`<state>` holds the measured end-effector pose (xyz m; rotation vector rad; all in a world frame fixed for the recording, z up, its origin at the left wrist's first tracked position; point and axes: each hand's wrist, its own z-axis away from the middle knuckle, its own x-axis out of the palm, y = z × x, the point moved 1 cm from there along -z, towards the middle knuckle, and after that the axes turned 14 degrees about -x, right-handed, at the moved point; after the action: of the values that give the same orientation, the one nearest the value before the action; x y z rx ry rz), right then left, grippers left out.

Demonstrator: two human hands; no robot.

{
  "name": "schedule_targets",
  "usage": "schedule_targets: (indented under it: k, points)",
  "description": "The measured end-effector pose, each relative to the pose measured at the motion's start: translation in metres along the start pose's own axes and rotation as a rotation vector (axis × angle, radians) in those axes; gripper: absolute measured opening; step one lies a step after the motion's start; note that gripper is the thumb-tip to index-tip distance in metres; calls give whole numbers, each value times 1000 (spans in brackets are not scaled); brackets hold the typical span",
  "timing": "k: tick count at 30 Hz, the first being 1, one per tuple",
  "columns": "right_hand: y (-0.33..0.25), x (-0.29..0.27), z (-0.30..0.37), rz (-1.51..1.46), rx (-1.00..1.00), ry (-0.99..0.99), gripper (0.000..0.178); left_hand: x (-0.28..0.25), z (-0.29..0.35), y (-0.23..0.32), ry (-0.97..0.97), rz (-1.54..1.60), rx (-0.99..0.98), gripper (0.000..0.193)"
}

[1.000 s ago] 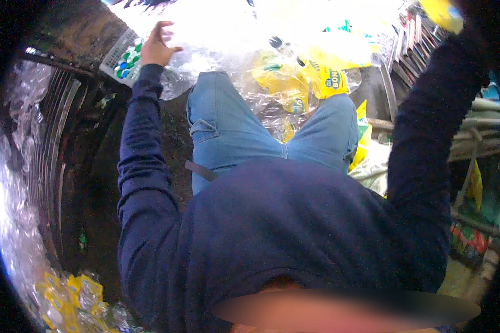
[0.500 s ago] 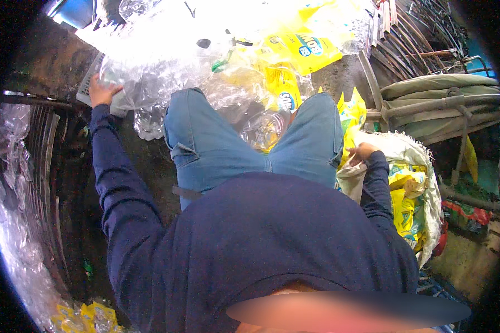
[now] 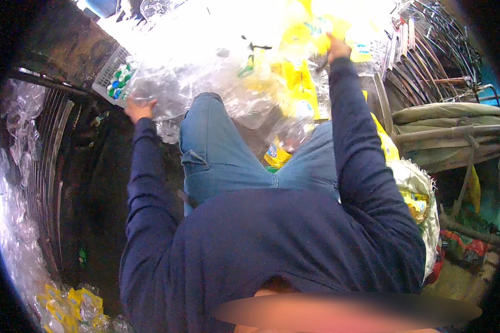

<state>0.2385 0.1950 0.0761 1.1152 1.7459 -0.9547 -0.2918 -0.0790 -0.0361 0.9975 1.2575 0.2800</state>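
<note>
My left hand (image 3: 140, 109) is at the near left edge of a heap of clear plastic (image 3: 172, 83), beside a grey crate (image 3: 101, 84) of green, white and blue bottle caps (image 3: 120, 81). Its fingers are curled on a piece of clear plastic, somewhat blurred. My right hand (image 3: 339, 49) reaches far forward over yellow printed plastic wrappers (image 3: 300, 77). A finger points away from me and nothing shows in its grasp, though glare washes out that area. Between my knees lies a clear plastic piece with a yellow label (image 3: 278, 154).
On my right, a white woven sack (image 3: 431, 222) holds yellow wrappers, beside a frame with rolled fabric (image 3: 450, 114). Metal strips (image 3: 405, 61) lean at the far right. Clear plastic and yellow-labelled pieces (image 3: 72, 308) lie at the lower left.
My right hand has left the sack and moved forward to the yellow wrappers. My left hand has shifted off the crate's edge toward me, and the caps now show.
</note>
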Motion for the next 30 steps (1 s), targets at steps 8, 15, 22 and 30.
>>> schedule_targets:
  k: [8, 15, 22, 30]
  points:
    - [-218, -168, -145, -199, -642, 950, 22, 165, 59, 102, 52, 315, -151, 100]
    - [-213, -73, 0, -383, -938, 469, 27, 135, 213, 132, -1174, -681, 575, 71]
    - [-133, -7, 118, -333, -929, 224, 39, -71, 258, 208, -1826, 511, 961, 40]
    - [-106, 0, 150, -322, -788, -30, 47, 37, 159, 242, -498, -492, 1131, 67]
